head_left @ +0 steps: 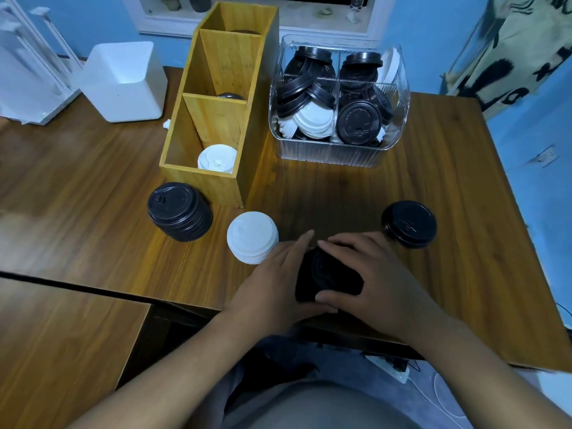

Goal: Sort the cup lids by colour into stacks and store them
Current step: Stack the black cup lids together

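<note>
Your left hand (272, 280) and right hand (377, 274) are both closed around a black lid stack (328, 274) near the front edge of the surface (340, 187), fingers curled over its sides. Just left stands a white lid stack (252, 236), further left a taller black stack (179, 210), and to the right a short black stack (409, 223). Behind, the wooden organiser (216, 119) holds white lids (216, 158) in its nearest compartment; the clear bin (339, 100) holds mixed lids.
</note>
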The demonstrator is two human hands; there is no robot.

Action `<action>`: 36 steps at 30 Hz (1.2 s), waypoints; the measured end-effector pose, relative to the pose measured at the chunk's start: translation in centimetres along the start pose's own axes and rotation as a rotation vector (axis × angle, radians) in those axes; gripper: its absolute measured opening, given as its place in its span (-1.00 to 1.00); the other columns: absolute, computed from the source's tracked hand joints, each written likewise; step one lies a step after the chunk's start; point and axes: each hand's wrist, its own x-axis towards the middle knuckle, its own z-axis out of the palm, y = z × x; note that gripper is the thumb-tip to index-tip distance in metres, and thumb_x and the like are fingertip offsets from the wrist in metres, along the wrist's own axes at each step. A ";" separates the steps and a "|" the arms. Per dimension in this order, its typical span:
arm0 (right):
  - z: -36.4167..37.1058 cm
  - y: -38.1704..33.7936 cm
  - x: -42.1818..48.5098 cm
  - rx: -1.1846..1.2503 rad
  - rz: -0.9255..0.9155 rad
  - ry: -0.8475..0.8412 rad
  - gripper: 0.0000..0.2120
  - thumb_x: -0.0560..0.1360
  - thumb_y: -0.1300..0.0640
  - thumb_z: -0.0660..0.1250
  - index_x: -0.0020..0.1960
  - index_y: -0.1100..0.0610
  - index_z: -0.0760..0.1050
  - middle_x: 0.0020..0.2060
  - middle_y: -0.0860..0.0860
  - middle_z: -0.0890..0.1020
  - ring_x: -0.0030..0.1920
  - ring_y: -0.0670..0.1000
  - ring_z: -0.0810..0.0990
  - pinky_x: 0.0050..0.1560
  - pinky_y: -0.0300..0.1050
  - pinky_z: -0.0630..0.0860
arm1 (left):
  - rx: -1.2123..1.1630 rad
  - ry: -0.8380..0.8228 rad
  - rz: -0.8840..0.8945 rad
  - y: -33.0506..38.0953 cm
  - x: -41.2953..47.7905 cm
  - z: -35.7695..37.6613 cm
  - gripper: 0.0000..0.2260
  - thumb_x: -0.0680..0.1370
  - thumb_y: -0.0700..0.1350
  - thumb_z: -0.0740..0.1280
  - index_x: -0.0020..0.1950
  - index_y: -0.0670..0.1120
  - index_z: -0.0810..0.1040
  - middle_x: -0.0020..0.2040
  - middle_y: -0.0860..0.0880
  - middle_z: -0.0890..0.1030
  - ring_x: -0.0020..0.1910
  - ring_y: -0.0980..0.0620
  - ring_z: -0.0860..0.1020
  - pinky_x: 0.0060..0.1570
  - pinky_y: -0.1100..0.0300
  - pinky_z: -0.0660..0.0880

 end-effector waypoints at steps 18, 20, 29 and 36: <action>-3.8 4.3 -0.2 0.006 0.154 0.260 -0.54 0.54 -0.19 0.31 0.42 -0.14 0.42 0.35 -0.17 0.46 0.37 -0.10 0.34 0.38 0.10 0.41 | 0.026 0.048 0.084 0.4 0.2 -0.3 -0.17 0.40 0.39 0.45 0.53 -0.04 0.39 0.35 0.06 0.46 0.35 0.15 0.40 0.34 0.50 0.17; -5.2 6.8 -0.2 -0.060 0.258 0.207 -0.39 0.49 -0.01 0.44 0.49 -0.16 0.33 0.48 -0.12 0.33 0.51 -0.02 0.19 0.47 0.25 0.30 | 0.030 0.041 0.080 0.4 0.1 -0.4 -0.17 0.40 0.39 0.46 0.53 -0.04 0.39 0.36 0.07 0.46 0.36 0.15 0.39 0.34 0.51 0.16; -4.4 7.8 0.2 -0.179 0.403 0.100 -0.25 0.44 -0.38 0.34 0.54 -0.14 0.26 0.40 -0.10 0.45 0.39 0.04 0.29 0.31 0.07 0.45 | 0.023 0.028 0.067 0.5 0.2 -0.4 -0.16 0.39 0.39 0.47 0.54 -0.03 0.38 0.37 0.08 0.46 0.37 0.16 0.39 0.38 0.37 0.28; -3.4 7.5 -0.9 -0.113 0.370 0.053 -0.25 0.46 -0.32 0.34 0.57 -0.13 0.23 0.48 -0.11 0.35 0.47 0.01 0.20 0.41 0.07 0.31 | 0.010 0.043 0.076 0.4 0.2 -0.3 -0.17 0.39 0.39 0.47 0.52 -0.04 0.39 0.35 0.09 0.46 0.36 0.17 0.41 0.38 0.34 0.32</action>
